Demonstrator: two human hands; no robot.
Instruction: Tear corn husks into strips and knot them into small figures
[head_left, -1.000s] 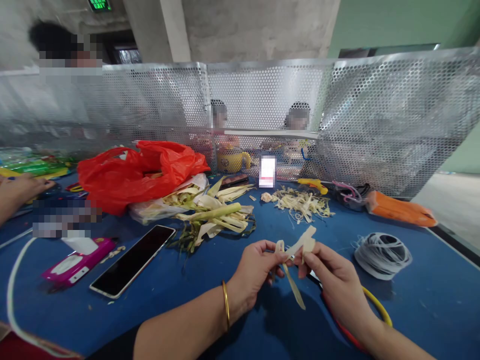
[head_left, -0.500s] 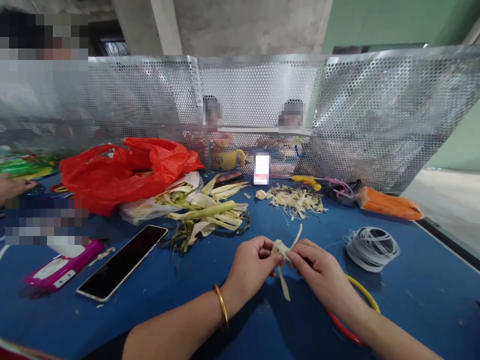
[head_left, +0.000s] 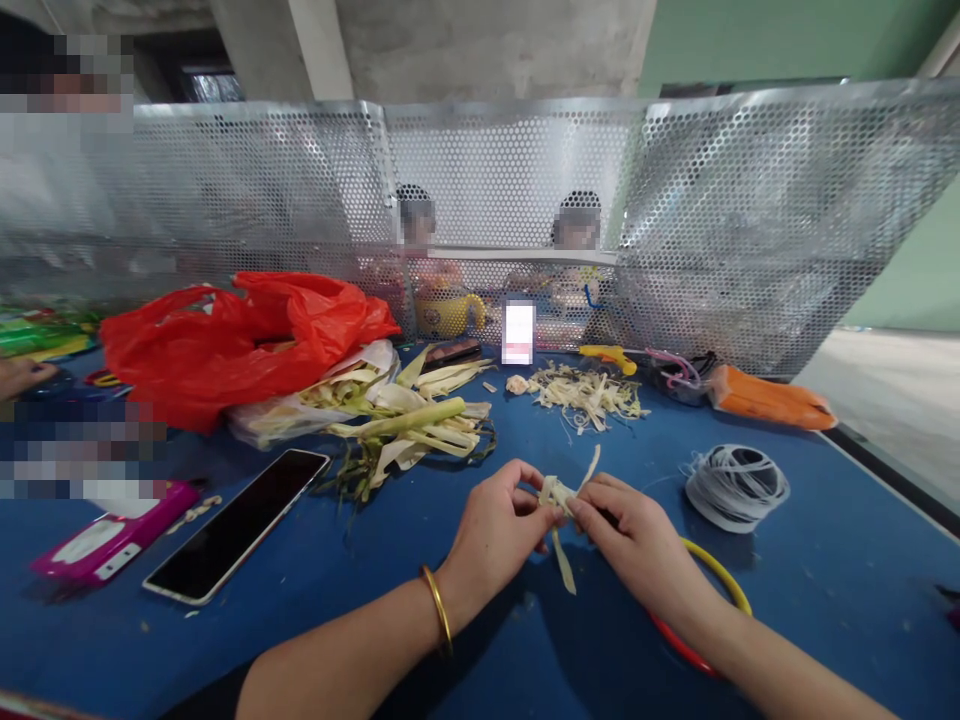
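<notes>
Bent over a blue tabletop [head_left: 480, 640], you work a pale corn-husk strip [head_left: 556, 490] with both hands at the front of the table, right of center. Your left hand [head_left: 495, 520], a gold bangle [head_left: 436, 608] at its wrist, pinches the bunched, looped part of the strip between thumb and fingers. Your right hand [head_left: 636, 535] meets it just beside, thumb and fingertips closed on the same piece; one end pokes up between your hands while another hangs below your left fingers. Whether the strip is knotted or merely folded, you cannot tell from here.

A red-and-yellow loop [head_left: 726, 573] lies partly hidden beneath your right wrist, near a coil of whitish cord [head_left: 739, 490]. Beyond your hands, a heap of husk shreds [head_left: 589, 395] sits near an orange packet [head_left: 772, 398] and a yellow-handled tool [head_left: 611, 356]. To the left, a larger pile of corn husks [head_left: 420, 425] spreads beside a red plastic bag [head_left: 247, 345], with a dark-screened smartphone [head_left: 238, 525] and a magenta device [head_left: 112, 540] nearer you. A perforated metal partition [head_left: 502, 160] runs behind, two people visible through it; at the far left edge, a co-worker's hand [head_left: 22, 377] reaches in.
</notes>
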